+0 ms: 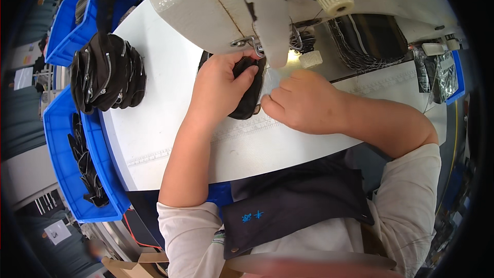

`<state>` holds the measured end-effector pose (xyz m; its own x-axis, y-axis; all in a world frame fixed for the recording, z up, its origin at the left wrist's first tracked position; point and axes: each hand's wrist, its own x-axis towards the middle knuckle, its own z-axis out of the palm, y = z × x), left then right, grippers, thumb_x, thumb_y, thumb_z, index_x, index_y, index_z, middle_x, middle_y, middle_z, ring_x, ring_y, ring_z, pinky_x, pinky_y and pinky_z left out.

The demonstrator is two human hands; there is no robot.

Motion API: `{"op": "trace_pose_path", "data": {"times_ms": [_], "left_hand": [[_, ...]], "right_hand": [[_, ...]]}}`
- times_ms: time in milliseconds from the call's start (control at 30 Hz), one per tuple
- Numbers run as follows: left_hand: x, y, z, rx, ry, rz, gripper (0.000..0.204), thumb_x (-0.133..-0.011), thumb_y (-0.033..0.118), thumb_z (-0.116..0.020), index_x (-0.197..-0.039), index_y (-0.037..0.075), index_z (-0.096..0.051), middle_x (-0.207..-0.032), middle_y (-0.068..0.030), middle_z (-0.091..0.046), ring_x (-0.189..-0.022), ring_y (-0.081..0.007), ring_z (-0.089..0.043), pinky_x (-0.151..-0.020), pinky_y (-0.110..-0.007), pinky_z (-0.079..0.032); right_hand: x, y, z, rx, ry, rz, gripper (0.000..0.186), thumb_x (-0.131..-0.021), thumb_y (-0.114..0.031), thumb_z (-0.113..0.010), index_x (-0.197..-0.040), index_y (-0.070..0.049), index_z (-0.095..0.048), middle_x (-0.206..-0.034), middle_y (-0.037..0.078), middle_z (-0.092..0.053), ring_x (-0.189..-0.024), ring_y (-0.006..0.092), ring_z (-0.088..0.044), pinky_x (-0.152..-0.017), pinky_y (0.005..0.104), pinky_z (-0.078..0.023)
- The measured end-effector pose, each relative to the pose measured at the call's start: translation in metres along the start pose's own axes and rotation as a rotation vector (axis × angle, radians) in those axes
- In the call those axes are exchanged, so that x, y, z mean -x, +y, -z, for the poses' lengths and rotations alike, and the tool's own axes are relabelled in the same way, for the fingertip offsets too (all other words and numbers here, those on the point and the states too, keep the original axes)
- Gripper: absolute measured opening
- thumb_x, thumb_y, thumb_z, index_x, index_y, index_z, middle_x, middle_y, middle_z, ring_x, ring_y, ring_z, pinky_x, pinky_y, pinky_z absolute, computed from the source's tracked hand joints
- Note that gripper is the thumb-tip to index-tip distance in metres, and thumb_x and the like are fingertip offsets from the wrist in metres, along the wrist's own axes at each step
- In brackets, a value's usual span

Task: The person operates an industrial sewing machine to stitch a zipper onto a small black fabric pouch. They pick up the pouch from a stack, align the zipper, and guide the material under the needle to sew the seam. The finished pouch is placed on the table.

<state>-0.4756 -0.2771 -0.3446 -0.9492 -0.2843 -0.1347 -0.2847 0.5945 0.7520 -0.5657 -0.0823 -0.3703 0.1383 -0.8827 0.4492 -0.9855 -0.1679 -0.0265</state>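
Note:
A dark fabric piece with rounded corners point(248, 98) lies on the white sewing machine table, under the front of the sewing machine head point(216, 5). My left hand point(222, 81) grips this piece from its left side, thumb on top, close to the needle area. Just right of the piece, my right hand point(304, 102) is closed, its fingers curled in near the piece's right edge. Whatever its fingertips pinch is hidden. A small lamp lights the spot above the right hand.
A stack of dark zippered pieces point(107, 74) stands at the table's left. Blue bins point(54, 118) line that side, one holding dark strips point(82, 159). Dark pieces with frayed edges point(368, 41) lie behind, right of the machine head. A printed ruler point(149, 158) crosses the tabletop.

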Motion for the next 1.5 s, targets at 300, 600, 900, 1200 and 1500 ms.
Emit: {"op": "trace_pose_path", "data": {"times_ms": [300,600,900,1200,1500], "left_hand": [[-0.004,-0.002,-0.002,0.040,0.046,0.007,0.018,-0.090,0.012,-0.074,-0.106,0.006,-0.072,-0.096,-0.0142,-0.075,-0.090,-0.0318,-0.071,-0.083,-0.038,-0.054],[-0.007,-0.007,0.000,0.213,0.022,0.063,0.011,-0.097,0.009,-0.069,-0.105,0.003,-0.065,-0.092,-0.0092,-0.073,-0.087,-0.0201,-0.069,-0.083,-0.033,-0.053],[-0.014,-0.014,0.002,0.445,-0.054,0.052,0.008,-0.102,0.002,-0.060,-0.110,0.000,-0.060,-0.103,-0.0072,-0.069,-0.095,-0.0169,-0.069,-0.088,-0.031,-0.053],[0.006,0.002,-0.005,-0.187,0.225,-0.208,0.014,-0.093,0.013,-0.070,-0.106,0.008,-0.069,-0.098,-0.0104,-0.073,-0.093,-0.0322,-0.070,-0.075,-0.037,-0.056],[0.016,0.000,-0.001,-0.526,0.205,-0.522,0.033,-0.080,0.000,-0.072,-0.108,0.016,-0.080,-0.117,-0.0017,-0.071,-0.108,-0.0273,-0.067,-0.084,-0.037,-0.056]], "right_hand": [[-0.004,-0.001,-0.009,0.277,0.006,-0.101,0.035,-0.075,-0.015,-0.069,-0.108,-0.004,-0.071,-0.072,-0.001,-0.054,-0.067,0.0156,-0.057,-0.061,0.0292,-0.043],[-0.012,0.007,-0.011,0.248,0.090,-0.051,0.018,-0.076,-0.015,-0.070,-0.089,-0.007,-0.061,-0.068,0.001,-0.056,-0.063,0.0154,-0.061,-0.054,0.0300,-0.047],[-0.016,0.009,-0.011,0.256,0.150,-0.017,0.016,-0.074,-0.014,-0.070,-0.087,-0.011,-0.060,-0.074,0.000,-0.055,-0.068,0.0155,-0.060,-0.055,0.0300,-0.047],[-0.005,0.001,-0.017,0.220,0.100,-0.002,0.014,-0.071,-0.014,-0.068,-0.080,-0.009,-0.057,-0.069,0.002,-0.056,-0.061,0.0177,-0.058,-0.057,0.0333,-0.045],[0.002,-0.001,-0.010,0.141,-0.009,-0.046,0.009,-0.084,-0.008,-0.069,-0.082,-0.007,-0.061,-0.067,0.001,-0.056,-0.059,0.0165,-0.057,-0.056,0.0321,-0.043]]}}
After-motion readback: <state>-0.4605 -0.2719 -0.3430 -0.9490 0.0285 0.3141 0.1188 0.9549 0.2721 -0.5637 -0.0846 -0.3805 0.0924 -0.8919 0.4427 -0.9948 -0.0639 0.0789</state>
